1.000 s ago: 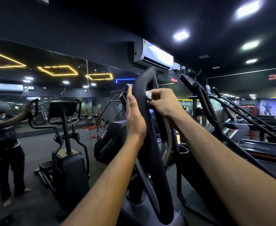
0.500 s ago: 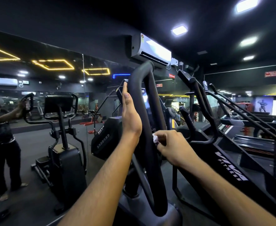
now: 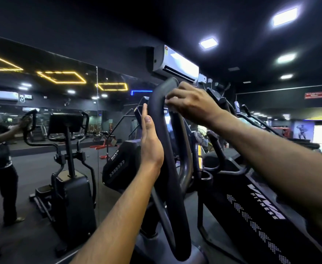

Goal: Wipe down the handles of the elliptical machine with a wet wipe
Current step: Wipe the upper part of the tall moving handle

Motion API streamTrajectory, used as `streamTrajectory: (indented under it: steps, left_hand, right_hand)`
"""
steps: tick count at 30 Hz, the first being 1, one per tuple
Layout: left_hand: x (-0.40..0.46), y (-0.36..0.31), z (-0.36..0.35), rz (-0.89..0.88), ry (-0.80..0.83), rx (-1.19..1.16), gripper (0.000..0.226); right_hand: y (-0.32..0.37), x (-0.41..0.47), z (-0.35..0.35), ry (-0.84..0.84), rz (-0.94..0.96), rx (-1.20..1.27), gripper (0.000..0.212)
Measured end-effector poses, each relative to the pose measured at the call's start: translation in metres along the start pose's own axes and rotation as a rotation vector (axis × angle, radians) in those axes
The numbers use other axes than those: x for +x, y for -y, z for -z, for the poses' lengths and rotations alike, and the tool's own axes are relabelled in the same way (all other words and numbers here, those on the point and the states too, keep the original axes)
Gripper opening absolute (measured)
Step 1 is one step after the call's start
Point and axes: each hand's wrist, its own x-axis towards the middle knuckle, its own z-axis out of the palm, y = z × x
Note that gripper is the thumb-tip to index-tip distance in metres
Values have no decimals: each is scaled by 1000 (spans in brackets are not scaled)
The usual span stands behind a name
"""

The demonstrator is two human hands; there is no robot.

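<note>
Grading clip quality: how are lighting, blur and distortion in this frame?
Head view: dim room, ceiling panels blown out; wide-angle bending at the edges; right hand slightly motion-blurred at the handle top, left hand sharper; wet wipe not discernible.

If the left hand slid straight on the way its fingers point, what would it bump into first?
Probably the console: the left hand lies flat against the handle, fingers pointing up, their tips already at the console's edge. Depth there is unclear.

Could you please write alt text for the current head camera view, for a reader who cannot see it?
A person's right hand grips the top of a black looped elliptical handle, while the left hand rests flat against the handle's left side. No wet wipe is visible. A wall mirror on the left reflects the gym; an air conditioner hangs above.
</note>
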Motion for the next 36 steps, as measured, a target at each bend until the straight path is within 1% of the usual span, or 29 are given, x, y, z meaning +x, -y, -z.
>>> streamTrajectory:
  steps: [2,3,5,8,11,13,16,18,21,22,24,27,30,33,34,36]
  left_hand:
    - [1,1,1,-14,10,-7,53]
    - [2,3,1,-16,14,-6,54]
    - [3,4,0,-16,19,1,56]
    - [3,7,-1,-28,14,-22,64]
    - [3,13,0,-39,15,-60,59]
    - [2,17,2,-43,26,-77,58]
    - [-1,22,6,-24,44,-81,62]
    - [-6,27,8,-9,48,-87,62]
    - [-14,31,8,13,38,-105,62]
    - [-17,33,8,28,34,-115,63]
    - [-23,36,8,56,42,-143,67]
    - [-38,44,10,99,51,-231,68]
    - [-61,55,12,136,59,-291,60]
    - [-83,63,14,170,79,-312,58]
    - [-89,65,16,179,91,-322,59]
    - [-101,70,22,187,125,-310,65]
  right_hand:
    - [-15,0,-7,34,202,-113,19]
    - [-22,1,-9,53,254,-131,20]
    - [-31,3,-13,118,293,-144,23]
    - [-26,3,-16,239,258,-86,27]
    - [-21,-2,-14,276,164,18,30]
    - [-13,-11,-13,306,144,75,30]
    - [3,-37,-9,372,114,184,19]
    - [17,-60,-6,390,86,248,22]
    - [44,-95,-1,473,35,353,27]
    - [55,-106,-1,507,-11,400,27]
    - [76,-124,0,535,-194,565,25]
    - [112,-140,4,388,-590,781,24]
    - [148,-145,14,252,-972,967,23]
    - [172,-149,26,76,-1261,1166,19]
    - [178,-152,32,54,-1339,1207,19]
    - [192,-157,46,69,-1451,1230,31]
